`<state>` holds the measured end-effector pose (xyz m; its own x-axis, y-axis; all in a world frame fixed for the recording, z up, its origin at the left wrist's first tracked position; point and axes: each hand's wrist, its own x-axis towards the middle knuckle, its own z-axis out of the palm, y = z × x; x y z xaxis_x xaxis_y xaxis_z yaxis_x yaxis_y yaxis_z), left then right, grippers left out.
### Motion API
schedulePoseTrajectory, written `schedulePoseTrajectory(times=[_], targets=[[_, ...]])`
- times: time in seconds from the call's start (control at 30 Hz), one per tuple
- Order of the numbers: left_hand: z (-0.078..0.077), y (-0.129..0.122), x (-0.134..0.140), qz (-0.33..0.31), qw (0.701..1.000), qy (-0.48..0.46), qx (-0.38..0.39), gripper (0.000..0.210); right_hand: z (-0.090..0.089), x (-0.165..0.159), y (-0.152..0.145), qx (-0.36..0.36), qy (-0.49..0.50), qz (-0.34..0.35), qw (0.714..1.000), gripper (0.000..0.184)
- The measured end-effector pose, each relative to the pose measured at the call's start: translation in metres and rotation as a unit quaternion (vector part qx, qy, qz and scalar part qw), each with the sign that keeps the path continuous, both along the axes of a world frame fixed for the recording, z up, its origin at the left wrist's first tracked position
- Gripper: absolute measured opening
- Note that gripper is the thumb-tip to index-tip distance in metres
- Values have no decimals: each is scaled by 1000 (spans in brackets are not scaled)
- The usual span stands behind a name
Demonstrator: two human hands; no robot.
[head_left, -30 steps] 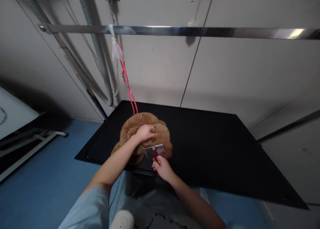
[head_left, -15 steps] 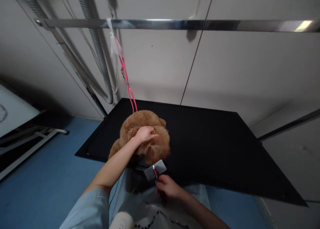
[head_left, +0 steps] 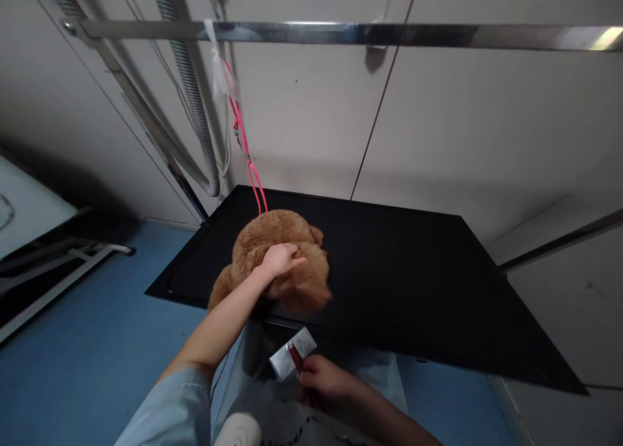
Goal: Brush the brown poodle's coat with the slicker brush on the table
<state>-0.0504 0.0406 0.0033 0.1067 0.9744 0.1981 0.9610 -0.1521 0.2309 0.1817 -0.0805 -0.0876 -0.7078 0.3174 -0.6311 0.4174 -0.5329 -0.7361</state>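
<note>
A fluffy brown dog [head_left: 272, 228] is on the left part of a black grooming table [head_left: 399, 277]. My left hand [head_left: 281, 260] rests on the dog with its fingers closed in the fur; the fingertips are partly hidden, and I cannot tell which body part it grips. In my right hand [head_left: 325, 376] is a slicker brush [head_left: 294, 354] with a dark red handle and a pale rectangular head. The brush is just off the table's near edge, apart from the dog, in front of my apron.
A pink grooming loop [head_left: 246, 157] hangs from a metal bar [head_left: 311, 32] down to the dog. Behind it, a grey corrugated hose [head_left: 192, 95] runs along the wall. Another table [head_left: 29, 202] stands at the left. A white rounded object [head_left: 239, 430] is near my body.
My right hand has drawn the brush down toward me, away from the dog's fur. The tuft near the brush has fallen back. My left hand keeps its place on the dog.
</note>
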Motion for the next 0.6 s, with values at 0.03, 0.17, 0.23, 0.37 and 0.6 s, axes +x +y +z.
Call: schedulePoseTrajectory(times=[0.03, 0.17, 0.23, 0.37, 0.6], targets=[[0, -1, 1, 0, 1000, 1, -1, 42, 0, -2, 3, 10, 10, -13, 1000, 16], [-3, -8, 1, 18, 1000, 8, -5, 40, 3, -9, 17, 71, 3, -116, 991, 16], [-5, -10, -1, 25, 1000, 3, 2, 39, 2, -4, 8, 40, -21, -91, 995, 15], [-4, -10, -4, 19, 999, -25, 19, 39, 0, -1, -5, -15, 12, -5, 1000, 14], [-30, -84, 2, 118, 967, -161, 156, 36, 0, -6, -3, 37, -12, -56, 998, 18]])
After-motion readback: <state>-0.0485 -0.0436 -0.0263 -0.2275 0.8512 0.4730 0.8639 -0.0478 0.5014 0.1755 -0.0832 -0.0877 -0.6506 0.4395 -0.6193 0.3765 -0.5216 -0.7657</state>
